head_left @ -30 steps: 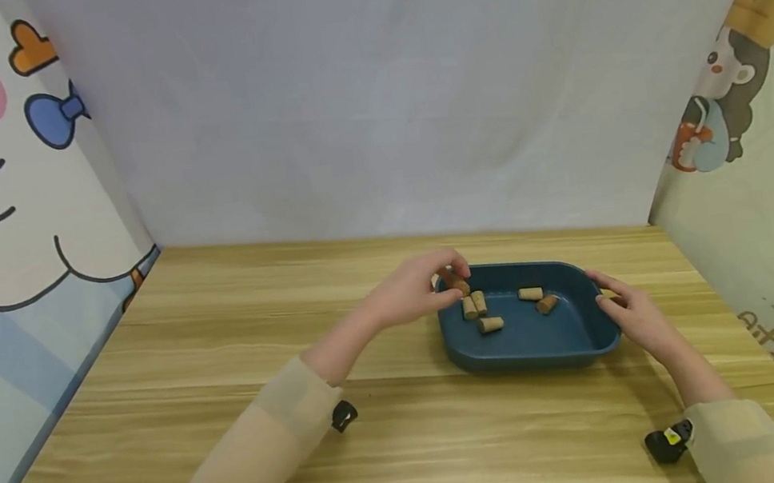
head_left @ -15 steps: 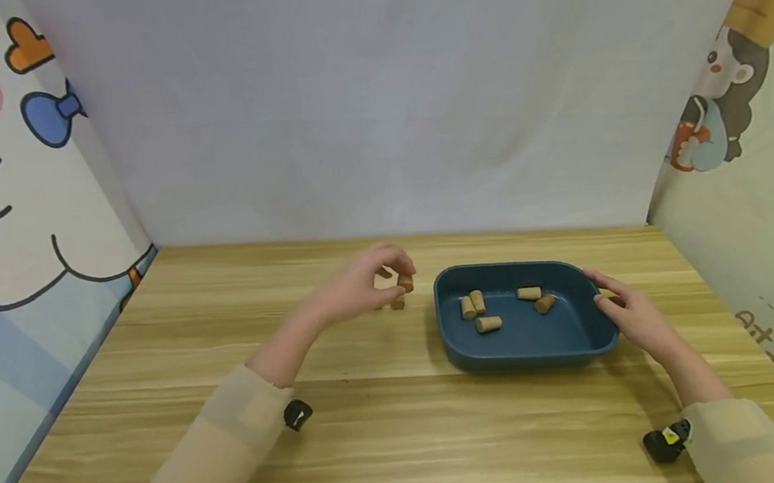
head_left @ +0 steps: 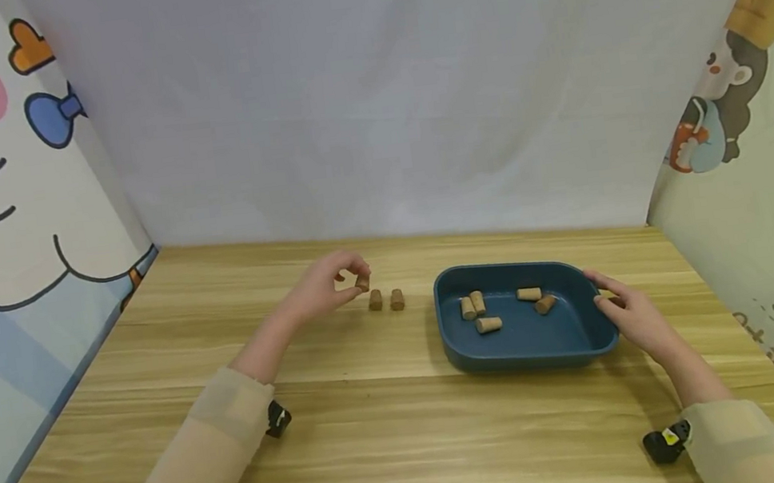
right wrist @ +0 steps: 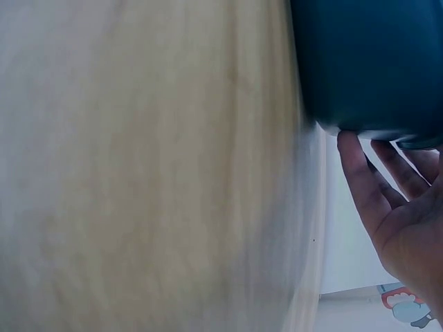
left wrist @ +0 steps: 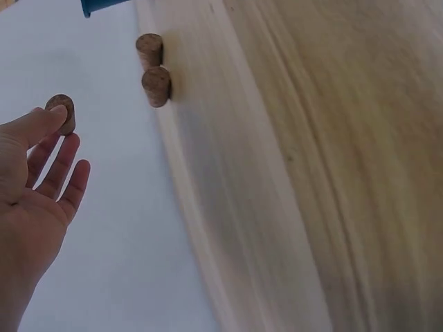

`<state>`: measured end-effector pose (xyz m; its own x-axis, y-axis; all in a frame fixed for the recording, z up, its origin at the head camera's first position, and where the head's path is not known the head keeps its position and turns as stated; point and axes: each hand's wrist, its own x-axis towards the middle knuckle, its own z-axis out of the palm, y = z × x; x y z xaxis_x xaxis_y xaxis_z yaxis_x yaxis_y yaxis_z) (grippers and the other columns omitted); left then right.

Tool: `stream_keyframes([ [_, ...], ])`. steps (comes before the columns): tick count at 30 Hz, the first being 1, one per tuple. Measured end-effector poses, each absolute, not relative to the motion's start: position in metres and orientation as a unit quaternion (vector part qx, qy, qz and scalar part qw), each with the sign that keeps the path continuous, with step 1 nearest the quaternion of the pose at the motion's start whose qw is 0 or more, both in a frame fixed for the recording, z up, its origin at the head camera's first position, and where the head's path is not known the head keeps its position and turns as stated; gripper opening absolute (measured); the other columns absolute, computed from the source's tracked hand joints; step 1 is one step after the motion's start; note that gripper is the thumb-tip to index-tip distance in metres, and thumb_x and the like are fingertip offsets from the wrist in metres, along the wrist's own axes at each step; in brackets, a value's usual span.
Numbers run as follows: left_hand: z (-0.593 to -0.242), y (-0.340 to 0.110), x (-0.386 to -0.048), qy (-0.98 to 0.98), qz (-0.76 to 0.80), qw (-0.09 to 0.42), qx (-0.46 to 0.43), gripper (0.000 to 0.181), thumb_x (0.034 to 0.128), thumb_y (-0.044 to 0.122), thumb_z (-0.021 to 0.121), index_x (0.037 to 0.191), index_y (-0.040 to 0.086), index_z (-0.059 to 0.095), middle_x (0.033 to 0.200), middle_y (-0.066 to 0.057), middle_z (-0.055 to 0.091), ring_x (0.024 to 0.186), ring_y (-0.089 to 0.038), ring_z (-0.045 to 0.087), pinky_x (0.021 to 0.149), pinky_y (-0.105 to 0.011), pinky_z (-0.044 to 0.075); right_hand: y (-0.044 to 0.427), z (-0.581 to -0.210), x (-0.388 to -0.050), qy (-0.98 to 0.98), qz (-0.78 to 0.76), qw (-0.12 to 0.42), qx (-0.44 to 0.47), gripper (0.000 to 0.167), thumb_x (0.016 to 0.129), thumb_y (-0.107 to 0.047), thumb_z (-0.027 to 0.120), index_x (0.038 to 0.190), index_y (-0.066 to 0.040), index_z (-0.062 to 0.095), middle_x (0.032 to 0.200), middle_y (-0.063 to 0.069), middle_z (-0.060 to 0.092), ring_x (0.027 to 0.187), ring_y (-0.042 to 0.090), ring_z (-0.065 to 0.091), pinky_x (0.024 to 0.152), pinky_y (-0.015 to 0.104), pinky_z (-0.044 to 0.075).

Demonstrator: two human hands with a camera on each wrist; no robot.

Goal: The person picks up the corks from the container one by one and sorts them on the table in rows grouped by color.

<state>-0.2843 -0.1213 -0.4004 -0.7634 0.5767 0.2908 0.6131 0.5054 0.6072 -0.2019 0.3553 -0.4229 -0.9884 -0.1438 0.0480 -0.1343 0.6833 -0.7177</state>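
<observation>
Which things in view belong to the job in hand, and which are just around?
Part of the job:
cork pinched in the left hand
two corks upright on the table
blue tray holding five corks
right hand touching it

Just around:
white backdrop
cartoon-printed side panels
black wrist devices

We are pinching with thumb (left wrist: 43,126) and forefinger (head_left: 351,259) of our left hand (head_left: 323,288), its other fingers (left wrist: 61,164) fanning slightly apart. We are holding our right hand (head_left: 639,319) outstretched, thumb parted from the fingers, both forearms (head_left: 198,446) angling inward.
</observation>
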Motion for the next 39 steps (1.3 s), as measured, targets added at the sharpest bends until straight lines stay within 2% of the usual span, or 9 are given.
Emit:
stream_keyframes([
  [6,-0.419,-0.129,-0.291,-0.885,-0.350,0.001,-0.306,0.021,0.0844,0.002,0.068,0.104,0.004,0.063,0.105,-0.007,0.062,0.103,-0.029,0.058,0.086,-0.047,0.049,0.355,-0.422,-0.201,0.917,-0.390,0.008,-0.078,0.049,0.102,-0.019,0.040,0.148,-0.004,0.029,0.143,0.032,0.034,0.118,0.050,0.047,0.069,0.017,0.043],
  [19,-0.441,-0.129,-0.308,-0.903,-0.334,-0.069,-0.263,0.023,0.0812,-0.003,0.068,0.103,0.002,0.061,0.101,-0.010,0.062,0.101,-0.026,0.059,0.088,-0.036,0.051,0.356,-0.421,-0.199,0.915,-0.395,0.005,-0.077,0.049,0.102,-0.017,0.040,0.147,-0.003,0.029,0.143,0.032,0.033,0.118,0.050,0.047,0.068,0.016,0.043],
  [30,-0.443,-0.128,-0.311,-0.907,-0.327,-0.086,-0.250,0.022,0.0807,-0.002,0.070,0.100,0.000,0.061,0.097,-0.011,0.062,0.095,-0.025,0.060,0.084,-0.034,0.052,0.354,-0.418,-0.198,0.919,-0.384,-0.002,-0.083,0.049,0.102,-0.018,0.041,0.147,-0.002,0.031,0.142,0.033,0.035,0.118,0.053,0.046,0.071,0.010,0.042],
  [39,-0.440,-0.128,-0.309,-0.907,-0.321,-0.101,-0.251,0.037,0.0826,-0.001,0.069,0.118,-0.002,0.058,0.114,-0.015,0.060,0.104,-0.028,0.059,0.088,-0.036,0.051,0.354,-0.416,-0.197,0.923,-0.377,0.003,-0.080,0.049,0.102,-0.020,0.040,0.148,-0.004,0.030,0.142,0.032,0.035,0.117,0.052,0.047,0.070,0.016,0.044],
])
